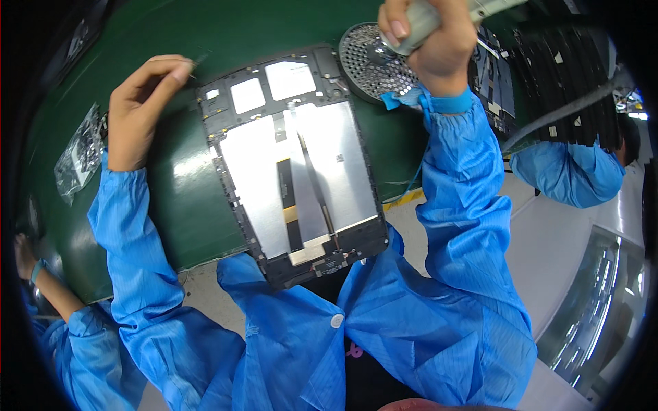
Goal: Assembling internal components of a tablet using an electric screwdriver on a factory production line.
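Tablet chassis lies uncovered; pale tool, perhaps a blower, is cropped.

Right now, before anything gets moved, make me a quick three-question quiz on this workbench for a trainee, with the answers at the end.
1. Which hand grips the pale-handled tool?
2. True or false: in this view, the lower end of the opened tablet reaches past the near edge of the green table.
3. What lies to the left of the left hand?
A) a white mug
B) a clear plastic bag
C) a yellow screwdriver

Key: 1. the right hand; 2. true; 3. B.
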`<action>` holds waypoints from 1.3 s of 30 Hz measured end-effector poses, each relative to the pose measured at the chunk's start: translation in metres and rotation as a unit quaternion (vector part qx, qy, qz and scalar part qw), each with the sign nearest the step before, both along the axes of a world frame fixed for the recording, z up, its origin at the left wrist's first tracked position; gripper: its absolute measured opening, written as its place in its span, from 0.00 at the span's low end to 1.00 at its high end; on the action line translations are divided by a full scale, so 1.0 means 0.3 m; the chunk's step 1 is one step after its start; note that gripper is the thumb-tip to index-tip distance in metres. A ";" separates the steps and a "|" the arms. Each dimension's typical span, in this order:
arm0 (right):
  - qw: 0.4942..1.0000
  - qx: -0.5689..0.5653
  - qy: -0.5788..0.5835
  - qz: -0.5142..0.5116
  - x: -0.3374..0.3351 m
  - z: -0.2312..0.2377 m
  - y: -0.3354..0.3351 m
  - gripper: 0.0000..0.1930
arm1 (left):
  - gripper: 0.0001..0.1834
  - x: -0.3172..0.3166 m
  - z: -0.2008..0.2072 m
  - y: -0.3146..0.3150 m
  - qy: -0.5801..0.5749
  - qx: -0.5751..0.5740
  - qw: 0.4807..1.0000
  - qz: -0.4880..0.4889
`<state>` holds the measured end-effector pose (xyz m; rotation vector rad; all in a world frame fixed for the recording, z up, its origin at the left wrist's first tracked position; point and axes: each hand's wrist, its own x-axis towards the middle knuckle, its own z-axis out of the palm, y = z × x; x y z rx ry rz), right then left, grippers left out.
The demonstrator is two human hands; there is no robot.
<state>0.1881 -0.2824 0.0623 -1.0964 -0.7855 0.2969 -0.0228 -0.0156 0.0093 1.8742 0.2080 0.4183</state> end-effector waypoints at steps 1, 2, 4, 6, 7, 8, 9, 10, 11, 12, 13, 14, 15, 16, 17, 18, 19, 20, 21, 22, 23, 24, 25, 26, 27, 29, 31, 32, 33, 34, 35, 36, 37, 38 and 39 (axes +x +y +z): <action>1.000 0.004 -0.005 0.026 0.019 -0.002 -0.010 0.18 | 0.07 0.004 0.003 -0.002 0.006 0.006 1.000 -0.028; 1.000 0.012 0.003 0.023 0.012 0.001 -0.002 0.18 | 0.06 0.002 0.008 0.003 0.014 0.016 0.998 -0.052; 0.998 0.034 0.017 0.043 -0.021 0.040 0.030 0.18 | 0.05 0.007 0.012 0.006 -0.001 0.017 0.997 -0.079; 0.998 0.025 0.009 0.064 -0.050 0.077 0.073 0.19 | 0.06 0.017 -0.004 0.000 -0.001 0.048 0.995 -0.086; 0.998 0.004 -0.013 0.063 -0.079 0.097 0.107 0.19 | 0.07 0.018 -0.012 0.001 -0.002 0.064 0.994 -0.089; 0.997 -0.019 -0.035 0.060 -0.102 0.114 0.140 0.19 | 0.07 0.018 -0.012 -0.002 0.000 0.058 0.994 -0.091; 0.995 -0.004 -0.074 0.064 -0.117 0.122 0.171 0.19 | 0.07 0.023 -0.015 -0.003 -0.002 0.050 0.995 -0.088; 0.990 0.043 -0.099 0.089 -0.119 0.120 0.206 0.17 | 0.07 0.025 -0.018 -0.005 -0.004 0.041 0.996 -0.085; 0.988 0.061 -0.097 0.101 -0.145 0.117 0.249 0.16 | 0.07 0.018 -0.020 -0.008 -0.002 0.041 0.996 -0.082; 0.986 0.076 -0.097 0.109 -0.168 0.118 0.287 0.14 | 0.08 0.020 -0.021 -0.013 -0.010 0.044 0.996 -0.077; 0.986 0.075 -0.097 0.109 -0.187 0.119 0.318 0.14 | 0.08 0.021 -0.021 -0.019 -0.017 0.046 0.996 -0.072; 0.986 0.073 -0.095 0.114 -0.201 0.121 0.345 0.13 | 0.08 0.026 -0.021 -0.024 -0.019 0.044 0.996 -0.073; 0.986 0.072 -0.092 0.118 -0.211 0.121 0.361 0.12 | 0.08 0.030 -0.020 -0.028 -0.023 0.057 0.995 -0.075; 0.986 0.069 -0.093 0.118 -0.219 0.121 0.367 0.12 | 0.09 0.033 -0.019 -0.032 -0.027 0.069 0.994 -0.076; 0.984 0.079 -0.084 0.136 -0.234 0.122 0.373 0.12 | 0.09 0.031 -0.013 -0.031 -0.028 0.068 0.995 -0.073; 0.981 0.088 -0.075 0.153 -0.245 0.122 0.382 0.12 | 0.09 0.031 -0.005 -0.029 -0.024 0.063 0.994 -0.084; 0.986 0.064 -0.074 0.135 -0.246 0.115 0.395 0.12 | 0.09 0.032 0.003 -0.030 -0.021 0.058 0.994 -0.095; 0.986 0.063 -0.074 0.139 -0.252 0.111 0.395 0.12 | 0.09 0.030 0.013 -0.044 -0.021 0.056 0.994 -0.092; 0.987 0.055 -0.065 0.137 -0.258 0.107 0.392 0.12 | 0.10 0.029 0.024 -0.065 -0.004 0.068 0.995 -0.071; 0.988 0.048 -0.056 0.134 -0.260 0.103 0.390 0.12 | 0.10 0.026 0.029 -0.075 0.012 0.080 0.995 -0.050; 0.988 0.047 -0.055 0.137 -0.259 0.096 0.391 0.12 | 0.12 0.026 0.028 -0.071 0.016 0.071 0.996 -0.047; 0.986 0.050 -0.062 0.145 -0.253 0.085 0.394 0.12 | 0.12 0.027 0.024 -0.062 0.017 0.069 0.996 -0.045; 0.985 0.053 -0.067 0.152 -0.251 0.080 0.396 0.12 | 0.13 0.028 0.020 -0.051 0.008 0.068 0.996 -0.063; 0.984 0.052 -0.066 0.154 -0.257 0.076 0.397 0.12 | 0.14 0.027 0.020 -0.047 0.000 0.067 0.994 -0.082; 0.986 0.047 -0.055 0.147 -0.266 0.074 0.396 0.11 | 0.14 0.024 0.023 -0.048 0.001 0.065 0.995 -0.080; 0.988 0.041 -0.044 0.139 -0.272 0.071 0.394 0.11 | 0.08 0.022 0.036 -0.059 0.030 0.062 0.994 -0.083; 0.988 0.041 -0.067 0.135 -0.270 0.070 0.390 0.11 | 0.09 0.029 0.003 -0.021 0.033 0.089 0.992 -0.084; 0.988 0.038 -0.065 0.135 -0.267 0.067 0.394 0.11 | 0.09 0.032 -0.006 -0.012 0.037 0.116 0.989 -0.084; 0.989 0.036 -0.058 0.133 -0.262 0.062 0.404 0.11 | 0.10 0.034 -0.012 -0.005 0.037 0.112 0.989 -0.088; 0.989 0.033 -0.050 0.132 -0.254 0.053 0.411 0.11 | 0.10 0.035 -0.017 -0.005 0.038 0.109 0.989 -0.088; 0.985 0.052 -0.080 0.143 -0.249 0.044 0.416 0.11 | 0.10 0.032 -0.019 -0.005 0.043 0.115 0.989 -0.078; 0.985 0.050 -0.077 0.144 -0.246 0.038 0.419 0.11 | 0.09 0.028 -0.021 -0.004 0.047 0.120 0.989 -0.068; 0.985 0.050 -0.082 0.145 -0.244 0.034 0.423 0.11 | 0.10 0.027 -0.026 0.008 0.057 0.113 0.989 -0.074; 0.984 0.051 -0.087 0.146 -0.245 0.033 0.429 0.11 | 0.10 0.024 -0.031 0.014 0.059 0.112 0.989 -0.073; 0.984 0.049 -0.086 0.150 -0.250 0.032 0.429 0.12 | 0.10 0.019 -0.035 0.018 0.043 0.113 0.990 -0.078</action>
